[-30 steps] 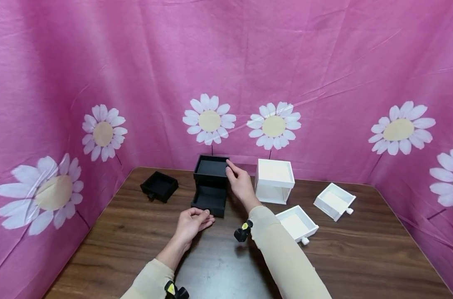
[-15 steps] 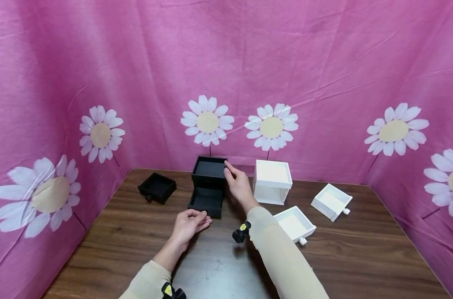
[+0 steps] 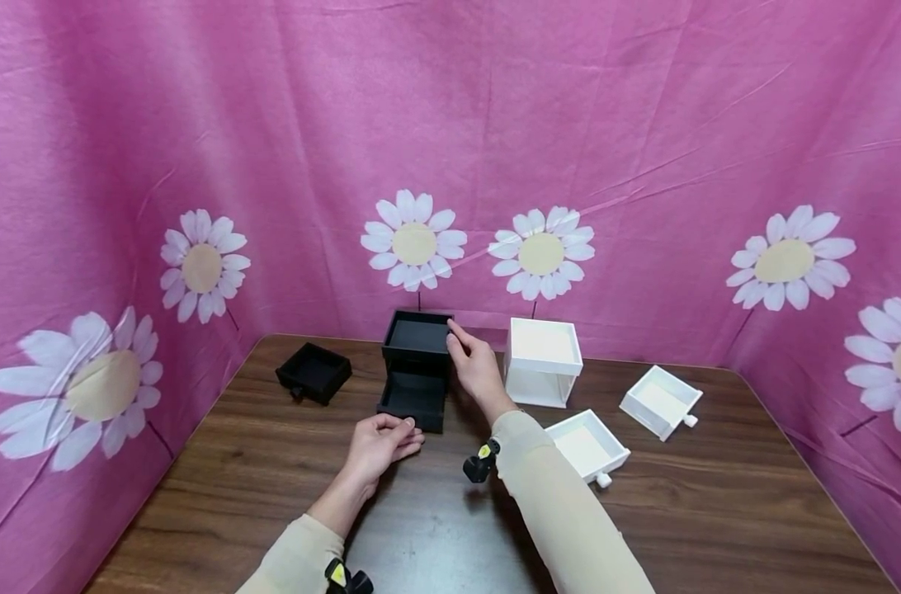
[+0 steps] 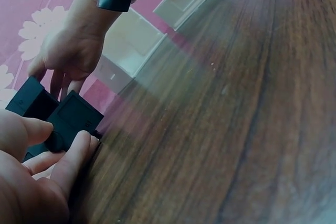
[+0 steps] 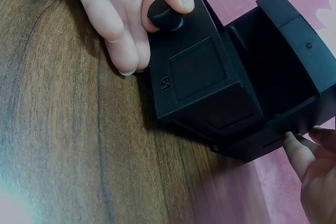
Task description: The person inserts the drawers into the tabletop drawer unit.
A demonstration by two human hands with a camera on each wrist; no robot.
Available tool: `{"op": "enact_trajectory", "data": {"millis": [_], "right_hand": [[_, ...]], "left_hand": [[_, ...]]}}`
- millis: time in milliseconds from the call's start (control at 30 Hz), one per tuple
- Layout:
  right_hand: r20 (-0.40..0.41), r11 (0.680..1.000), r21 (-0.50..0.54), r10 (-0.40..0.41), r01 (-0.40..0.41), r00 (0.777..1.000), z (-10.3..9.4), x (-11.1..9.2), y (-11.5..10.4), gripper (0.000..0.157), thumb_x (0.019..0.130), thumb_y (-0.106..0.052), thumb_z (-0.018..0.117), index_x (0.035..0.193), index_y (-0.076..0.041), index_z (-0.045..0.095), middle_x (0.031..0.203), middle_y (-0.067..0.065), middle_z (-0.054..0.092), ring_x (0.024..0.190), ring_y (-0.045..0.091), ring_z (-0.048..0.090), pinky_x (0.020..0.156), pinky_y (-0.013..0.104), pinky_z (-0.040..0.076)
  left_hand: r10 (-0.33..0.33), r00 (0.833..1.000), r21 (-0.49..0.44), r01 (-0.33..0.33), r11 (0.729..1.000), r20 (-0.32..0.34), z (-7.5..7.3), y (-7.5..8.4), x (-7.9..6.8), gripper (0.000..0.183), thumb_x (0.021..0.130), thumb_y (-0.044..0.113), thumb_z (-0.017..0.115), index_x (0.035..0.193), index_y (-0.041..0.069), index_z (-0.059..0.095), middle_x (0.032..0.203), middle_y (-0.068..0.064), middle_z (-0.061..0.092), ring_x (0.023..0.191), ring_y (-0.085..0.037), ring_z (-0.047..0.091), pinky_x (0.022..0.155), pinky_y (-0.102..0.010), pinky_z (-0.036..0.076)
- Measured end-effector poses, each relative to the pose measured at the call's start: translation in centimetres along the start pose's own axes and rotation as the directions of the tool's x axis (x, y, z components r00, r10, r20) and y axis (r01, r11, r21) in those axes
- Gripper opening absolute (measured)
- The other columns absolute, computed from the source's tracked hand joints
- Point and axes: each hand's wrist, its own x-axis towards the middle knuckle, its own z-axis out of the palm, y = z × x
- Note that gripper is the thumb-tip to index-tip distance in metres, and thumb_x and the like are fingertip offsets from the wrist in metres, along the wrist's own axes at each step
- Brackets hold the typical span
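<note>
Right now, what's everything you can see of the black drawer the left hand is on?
The black drawer is an open-topped, matte, plastic-looking box. Its flat front carries a rectangular outline, a small marking I can't read surely, and a round knob, which the fingers of the left hand pinch. It sits upright, low in the black cabinet, sticking partway out toward the person.

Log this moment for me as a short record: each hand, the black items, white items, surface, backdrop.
Left hand: pinches the round knob of the protruding lower drawer
Right hand: touches the right side of the black cabinet
Other black item: loose black drawer, left of the cabinet
White items: white cabinet; nearer white drawer and farther white drawer, both outside it
Surface: wood-grain table
Backdrop: pink cloth printed with white-petalled flowers
</note>
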Motion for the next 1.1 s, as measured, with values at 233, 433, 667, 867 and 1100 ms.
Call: {"op": "enact_trajectory", "data": {"millis": [233,433,667,867,1100], "right_hand": [[-0.003,1.0,0.001,-0.007,0.007,1.0,0.1,0.0,-0.1,0.045,0.114,-0.034,0.057,0.157,-0.023,0.058,0.159,0.009,0.059,0.146,0.027,0.057,0.124,0.051,0.047],[-0.005,1.0,0.004,-0.008,0.008,1.0,0.0,0.0,-0.1,0.045,0.114,-0.034,0.057,0.157,-0.023,0.059,0.159,0.008,0.059,0.146,0.027,0.058,0.124,0.052,0.047],[-0.005,1.0,-0.006,-0.001,0.001,1.0,0.1,-0.1,0.0,0.045,0.114,-0.033,0.057,0.157,-0.023,0.058,0.158,0.009,0.059,0.147,0.027,0.057,0.125,0.051,0.046],[-0.005,1.0,0.009,-0.002,0.002,1.0,0.1,-0.2,0.0,0.044,0.114,-0.032,0.057,0.157,-0.025,0.059,0.158,0.009,0.06,0.147,0.027,0.057,0.125,0.051,0.046],[-0.009,1.0,0.012,-0.005,0.005,1.0,0.1,-0.2,0.1,0.044,0.114,-0.03,0.057,0.157,-0.022,0.059,0.158,0.01,0.06,0.147,0.028,0.057,0.124,0.052,0.046]], "left_hand": [[0.0,1.0,0.014,0.0,1.0,0.003,0.0,0.2,0.1,0.01,0.106,-0.001,0.064,0.106,-0.01,0.063,0.095,-0.023,0.08,0.083,-0.02,0.08,0.077,-0.032,0.069],[-0.024,1.0,0.067,0.025,0.997,-0.013,-0.2,0.8,0.3,0.018,0.106,0.002,0.066,0.111,-0.015,0.066,0.097,-0.024,0.08,0.083,-0.02,0.081,0.077,-0.032,0.069],[-0.047,0.999,0.108,0.048,0.993,-0.006,-0.5,0.9,0.7,0.029,0.107,0.007,0.066,0.121,-0.018,0.069,0.102,-0.028,0.079,0.086,-0.022,0.082,0.078,-0.033,0.069],[-0.066,0.998,0.087,0.065,0.994,0.011,-0.2,0.8,1.3,0.03,0.108,0.006,0.065,0.123,-0.019,0.068,0.101,-0.024,0.08,0.085,-0.02,0.081,0.078,-0.031,0.069],[-0.06,0.998,0.054,0.06,0.997,0.006,0.0,0.8,1.9,0.03,0.107,0.002,0.063,0.124,-0.022,0.065,0.098,-0.025,0.08,0.078,-0.016,0.08,0.075,-0.029,0.069]]}}
